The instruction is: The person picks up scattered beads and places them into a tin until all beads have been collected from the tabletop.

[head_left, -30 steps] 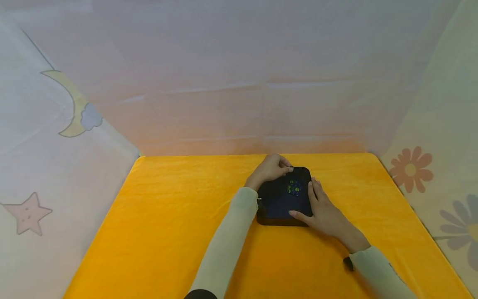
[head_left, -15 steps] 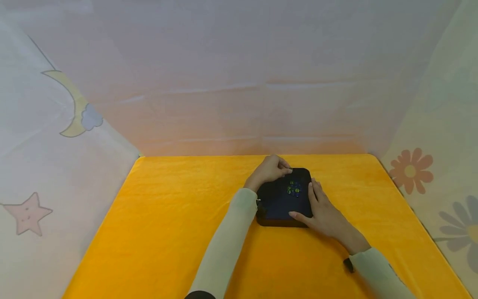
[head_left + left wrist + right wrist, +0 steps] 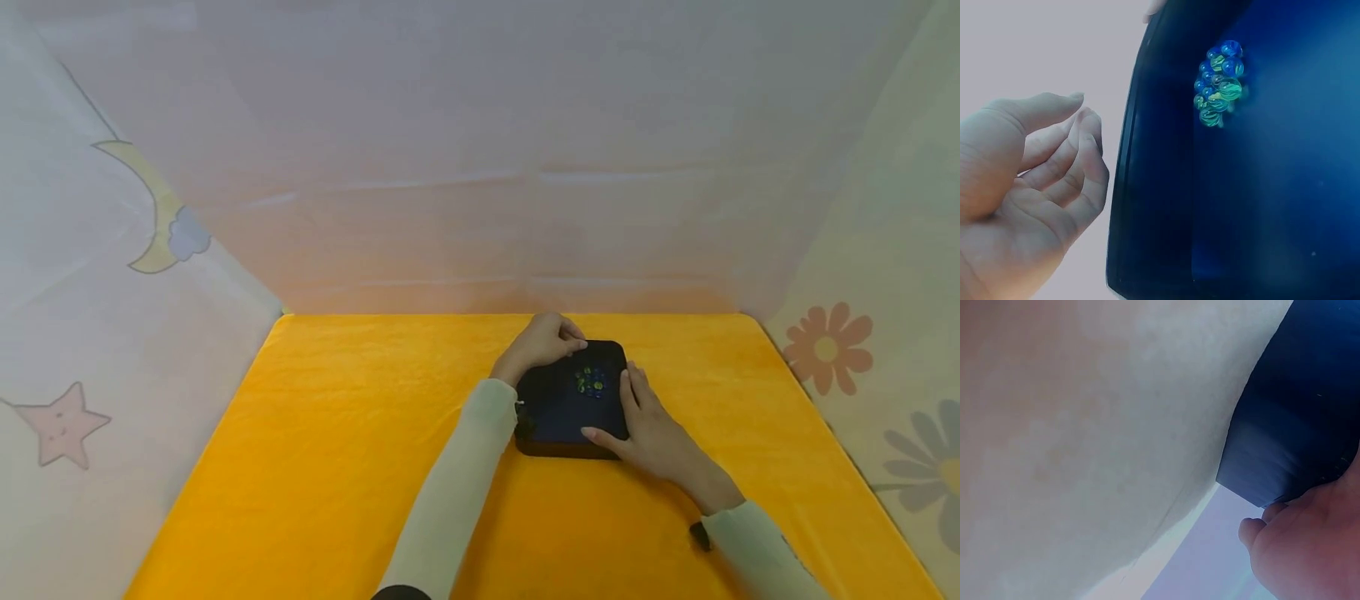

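Note:
A dark blue, nearly black tray (image 3: 558, 417) with rounded corners rests on the yellow cloth. Inside it, several glass marbles (image 3: 1219, 81) with blue and green swirls lie clustered. My left hand (image 3: 543, 342) is at the tray's far left edge. In the left wrist view, its thumb and fingers curl loosely beside the outer wall, with nothing visible between them. My right hand (image 3: 656, 433) holds the tray's right side, fingers stretched along the outer wall and thumb over the near part of the rim. The right wrist view mostly shows a close, blurred pale surface.
Yellow plush cloth (image 3: 360, 433) covers the table around the tray. Behind it rises a pale pink fabric wall (image 3: 450, 233), close to the left hand. Side walls bear a printed moon (image 3: 153, 217), a star and flowers (image 3: 825, 348).
The head view has shifted slightly, so everything sits a little lower in it. Both hands, the tray and the marbles keep nearly the same positions relative to each other.

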`<action>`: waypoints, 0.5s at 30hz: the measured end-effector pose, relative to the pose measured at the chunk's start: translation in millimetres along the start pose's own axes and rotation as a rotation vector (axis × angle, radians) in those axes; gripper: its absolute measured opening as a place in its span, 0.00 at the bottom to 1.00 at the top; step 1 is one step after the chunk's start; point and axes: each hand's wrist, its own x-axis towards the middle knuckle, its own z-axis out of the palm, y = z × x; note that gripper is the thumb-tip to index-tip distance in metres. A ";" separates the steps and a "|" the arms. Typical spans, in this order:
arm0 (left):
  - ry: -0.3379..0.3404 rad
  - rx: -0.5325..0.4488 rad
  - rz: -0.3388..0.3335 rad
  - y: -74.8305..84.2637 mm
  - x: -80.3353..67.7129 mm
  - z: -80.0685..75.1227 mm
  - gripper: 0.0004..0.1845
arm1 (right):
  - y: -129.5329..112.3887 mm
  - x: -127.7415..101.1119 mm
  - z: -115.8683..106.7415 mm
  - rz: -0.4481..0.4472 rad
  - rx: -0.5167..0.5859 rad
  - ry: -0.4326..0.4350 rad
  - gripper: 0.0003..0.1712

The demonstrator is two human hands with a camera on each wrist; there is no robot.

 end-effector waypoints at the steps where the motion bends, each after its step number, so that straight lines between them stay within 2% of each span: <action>1: 0.002 -0.001 0.001 0.0 -0.2 -0.1 0.12 | 0.3 0.1 -0.1 -0.003 -0.003 0.003 0.73; 9: -0.004 0.000 -0.011 1.8 -8.3 -4.7 0.13 | 1.9 -1.8 0.0 -0.001 -0.043 0.013 0.72; 15: 0.018 0.097 -0.001 4.6 -21.9 -16.6 0.14 | 1.2 -6.4 -4.1 -0.008 -0.042 0.008 0.72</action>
